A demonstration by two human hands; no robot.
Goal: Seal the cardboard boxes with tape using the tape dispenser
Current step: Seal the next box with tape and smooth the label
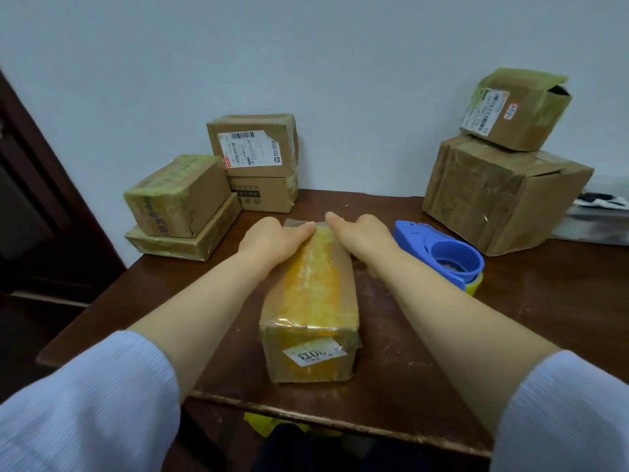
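A long cardboard box lies lengthwise in the middle of the brown table, with yellowish tape along its top and a white label on its near end. My left hand presses flat on the box's far end, thumb laid across the top. My right hand rests on the far right corner, fingers curled over the far edge. Both hands touch the tape at that end. A blue tape dispenser with a yellow tape roll lies on the table, just right of my right forearm.
Against the wall at the back left stand stacked boxes and two more. At the back right a large box carries a small open box. The table's near edge runs below the long box.
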